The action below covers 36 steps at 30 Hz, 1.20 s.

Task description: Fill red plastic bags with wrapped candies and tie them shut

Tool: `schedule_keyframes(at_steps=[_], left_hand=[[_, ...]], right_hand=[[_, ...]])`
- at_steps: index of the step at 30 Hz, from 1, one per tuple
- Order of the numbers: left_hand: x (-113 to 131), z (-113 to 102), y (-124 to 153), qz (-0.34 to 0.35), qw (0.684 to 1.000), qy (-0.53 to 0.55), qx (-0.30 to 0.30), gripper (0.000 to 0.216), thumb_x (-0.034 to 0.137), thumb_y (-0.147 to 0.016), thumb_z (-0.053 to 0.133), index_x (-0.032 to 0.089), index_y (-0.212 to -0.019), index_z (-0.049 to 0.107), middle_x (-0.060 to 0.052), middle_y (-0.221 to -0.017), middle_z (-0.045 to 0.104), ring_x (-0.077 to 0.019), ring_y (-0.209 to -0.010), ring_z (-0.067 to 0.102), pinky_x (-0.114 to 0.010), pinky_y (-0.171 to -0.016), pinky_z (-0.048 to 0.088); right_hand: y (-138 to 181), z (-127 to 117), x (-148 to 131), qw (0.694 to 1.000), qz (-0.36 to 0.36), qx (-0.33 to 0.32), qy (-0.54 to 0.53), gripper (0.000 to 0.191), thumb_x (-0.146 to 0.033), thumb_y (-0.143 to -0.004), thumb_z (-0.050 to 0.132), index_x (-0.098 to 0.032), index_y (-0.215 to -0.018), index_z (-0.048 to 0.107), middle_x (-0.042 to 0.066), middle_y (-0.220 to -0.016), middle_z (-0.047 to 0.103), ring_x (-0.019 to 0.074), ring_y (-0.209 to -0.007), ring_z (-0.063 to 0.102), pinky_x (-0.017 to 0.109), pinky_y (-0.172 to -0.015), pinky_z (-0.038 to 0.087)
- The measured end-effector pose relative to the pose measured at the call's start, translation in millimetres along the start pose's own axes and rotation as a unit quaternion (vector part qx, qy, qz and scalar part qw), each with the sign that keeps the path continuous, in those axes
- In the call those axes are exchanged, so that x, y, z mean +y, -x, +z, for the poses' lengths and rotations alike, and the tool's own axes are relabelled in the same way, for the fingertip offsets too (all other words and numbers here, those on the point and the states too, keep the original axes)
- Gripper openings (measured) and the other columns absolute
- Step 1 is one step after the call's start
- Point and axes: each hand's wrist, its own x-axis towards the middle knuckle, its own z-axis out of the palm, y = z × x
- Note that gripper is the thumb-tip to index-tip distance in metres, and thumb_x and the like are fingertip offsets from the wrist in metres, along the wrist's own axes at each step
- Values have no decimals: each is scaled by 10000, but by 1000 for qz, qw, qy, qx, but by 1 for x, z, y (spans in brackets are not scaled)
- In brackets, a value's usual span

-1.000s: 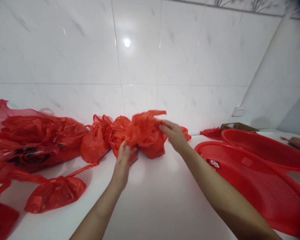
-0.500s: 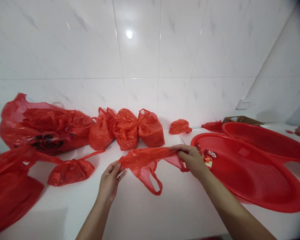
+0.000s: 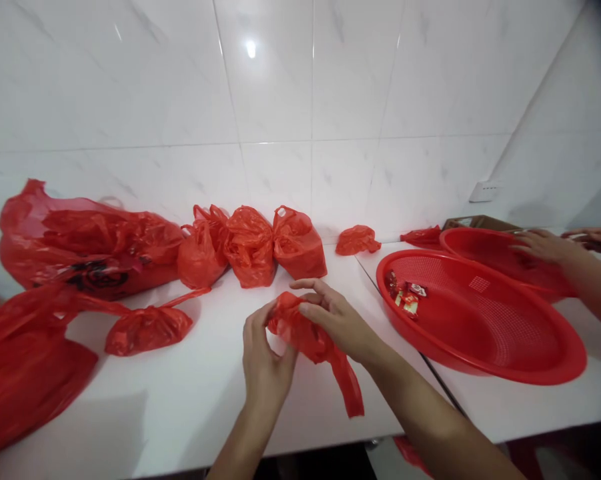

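Between my two hands, above the white table (image 3: 220, 407), is a crumpled red plastic bag (image 3: 307, 337). My left hand (image 3: 267, 360) is curled round the bag's left side. My right hand (image 3: 337, 320) grips it from the right, its upper fingers reaching over the bunched plastic. One strip of the bag hangs down below my right wrist. To the right stands a red plastic basket (image 3: 460, 320) with perforated sides, and a few small wrapped candies (image 3: 407, 297) lie at its left end.
Filled red bags (image 3: 250, 247) line the tiled wall, with a large one (image 3: 100, 247) at left. A small knotted bag (image 3: 150, 330) and another big bag (image 3: 25, 373) lie nearer. Another person's hand (image 3: 545, 247) reaches over a second red basket (image 3: 485, 247).
My hands have come together, and the bag that was stretched between them is now bunched up. At right, another person's hand has moved in over the far basket.
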Motion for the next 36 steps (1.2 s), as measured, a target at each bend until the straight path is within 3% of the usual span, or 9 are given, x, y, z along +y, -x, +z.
schedule_keyframes(at_steps=[3,6,11,16,20,24,28,32,36], left_hand=[[-10,-8,-15,-103,986,129,-29,243,293,-838,556,231,-1073,565,-47,-1051,620,-215,-966,599,-349,-795,510],[-13,-18,-23,-186,953,232,-54,260,348,-825,581,210,-1046,594,-42,-1024,652,-201,-911,616,-306,-723,514],[-23,-33,-22,-320,876,350,-88,178,303,-746,627,173,-867,628,-26,-820,678,-177,-736,633,-314,-684,527],[-64,-58,-19,-499,793,350,4,132,211,-713,570,189,-837,613,-19,-772,661,-178,-677,641,-304,-622,538],[-88,-74,-10,-436,876,200,58,403,364,-776,584,226,-1150,527,-68,-1103,612,-260,-983,622,-393,-775,535],[-68,-74,-5,-136,983,-95,74,649,396,-797,601,227,-1366,341,-154,-1442,328,-330,-1326,345,-529,-1056,323],[-49,-59,0,136,947,-292,-5,231,225,-795,586,265,-1020,622,-86,-1486,295,-363,-1393,208,-595,-1094,194],[-72,-50,10,64,868,-431,-239,223,193,-767,587,325,-890,718,-53,-1450,406,-448,-1316,320,-720,-995,191],[-98,-66,1,-59,835,-492,-239,497,168,-864,376,245,-1337,509,-158,-1225,543,-288,-923,625,-500,-874,451]], right_hand=[[11,10,9,999,-33,40,11,245,-368,-909,484,-233,-1113,469,23,-953,613,150,-834,615,301,-745,499],[21,16,31,974,-79,47,208,122,-283,-901,479,-218,-992,528,42,-963,614,170,-864,593,322,-777,477],[16,-3,73,810,-5,-15,587,411,-96,-787,482,-199,-1164,610,123,-1114,630,275,-1048,564,516,-1012,292],[7,-48,80,711,81,-51,697,591,-104,-728,509,-260,-1297,545,101,-1061,663,299,-994,591,598,-1023,191],[8,-66,62,691,106,-22,714,453,-101,-767,480,-256,-1150,666,122,-1133,631,314,-1016,575,537,-964,284],[7,-42,49,777,-47,95,620,327,-121,-854,421,-190,-1050,673,89,-1102,649,215,-963,584,357,-898,378],[-3,4,63,798,-111,-3,593,304,-115,-860,438,-181,-1079,639,71,-1002,684,198,-936,588,318,-855,415],[-7,17,97,748,-45,-104,654,252,-220,-801,581,-138,-1016,684,145,-932,696,310,-958,596,537,-995,308],[3,-9,111,703,34,-148,695,514,-344,-726,658,-214,-1222,619,164,-1215,607,419,-1163,486,693,-1017,118]])
